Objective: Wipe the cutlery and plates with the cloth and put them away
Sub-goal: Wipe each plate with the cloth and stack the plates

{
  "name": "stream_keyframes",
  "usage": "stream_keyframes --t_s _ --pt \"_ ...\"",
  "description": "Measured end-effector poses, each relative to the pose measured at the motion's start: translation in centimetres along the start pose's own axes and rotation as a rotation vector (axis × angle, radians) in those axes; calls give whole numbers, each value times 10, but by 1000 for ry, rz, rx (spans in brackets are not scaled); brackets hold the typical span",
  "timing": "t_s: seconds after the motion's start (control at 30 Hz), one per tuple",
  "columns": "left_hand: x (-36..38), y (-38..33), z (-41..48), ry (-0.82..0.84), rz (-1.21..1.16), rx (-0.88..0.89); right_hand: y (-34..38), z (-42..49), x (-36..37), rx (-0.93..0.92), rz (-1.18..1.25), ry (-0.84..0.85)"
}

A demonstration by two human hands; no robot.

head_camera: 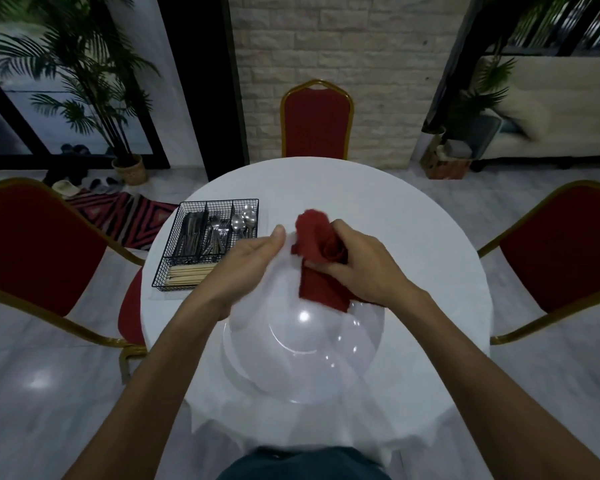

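Was wiping a white plate (302,327), held tilted low over the 6 o'clock part of the round white table (413,237). Pinched its rim at about 11 o'clock with the left hand (253,261), thumb on top, fingers hidden beneath. Clutched a red cloth (321,258) in the right hand (357,265), fingers closed round the bunched fabric, and pressed it to the rim near 1 o'clock, one flap hanging across the plate's face. Showed a second pale rim beneath at 8 o'clock, perhaps another plate; too blurred to say. Had, at 10 o'clock on the table, a black wire cutlery basket (205,244) with knives (189,233), forks (217,233) and spoons (245,218) in separate compartments and chopsticks (191,273) across its near end. Could not tell whether any of that was wiped. Judged the step as mid-plate, with putting away not yet begun. Called next for sweeping the cloth round the rim and down over the centre, turning the plate with the left hand, and keeping the pinch firm on a smooth, slippery edge.
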State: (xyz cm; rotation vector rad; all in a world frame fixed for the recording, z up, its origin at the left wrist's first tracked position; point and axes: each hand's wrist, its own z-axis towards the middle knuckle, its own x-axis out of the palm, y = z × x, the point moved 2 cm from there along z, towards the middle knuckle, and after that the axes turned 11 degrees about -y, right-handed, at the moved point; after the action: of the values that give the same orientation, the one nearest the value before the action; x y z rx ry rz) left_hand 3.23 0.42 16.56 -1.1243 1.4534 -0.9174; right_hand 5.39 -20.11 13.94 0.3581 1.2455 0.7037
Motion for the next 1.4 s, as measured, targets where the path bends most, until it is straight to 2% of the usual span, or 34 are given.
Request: stream_keyframes --t_s 0.13,0.2,0.27,0.37,0.43,0.53,0.63,0.73,0.83,1.0,1.1,1.2,1.3,1.4 --pt "-22 -16 7 -351 -253 9 -15 -12 20 444 358 -250" --pt "-25 -19 11 -441 -341 24 -13 -17 41 613 536 -325" --pt "-25 -18 11 -480 -389 34 -9 -17 50 700 636 -380" --pt "-29 -5 13 -442 -402 -45 -10 -10 35 632 654 -403" --pt "-37 2 15 -326 -410 -112 -12 -4 18 548 659 -386" --pt "-53 10 22 -180 -428 -141 -6 7 -6 406 609 -295" --pt "-58 3 26 -58 -411 -158 10 13 -21 282 550 -134" --pt "-46 -13 21 72 -248 -195 26 13 -22 194 432 43" --pt "-31 -19 19 165 -64 -40 29 15 -20 175 375 35" --pt "-22 -25 19 -7 -162 117 0 3 -19 347 479 -153" --pt "-20 -27 19 -164 -208 163 -17 -16 1 584 654 -385" --pt "-9 -31 13 -240 -210 199 -20 -36 24 787 792 -586" --pt "-2 -28 15 -379 -281 191 -15 -49 41 869 853 -636" --pt "9 -16 14 -515 -408 174 -18 -49 35 838 760 -626"
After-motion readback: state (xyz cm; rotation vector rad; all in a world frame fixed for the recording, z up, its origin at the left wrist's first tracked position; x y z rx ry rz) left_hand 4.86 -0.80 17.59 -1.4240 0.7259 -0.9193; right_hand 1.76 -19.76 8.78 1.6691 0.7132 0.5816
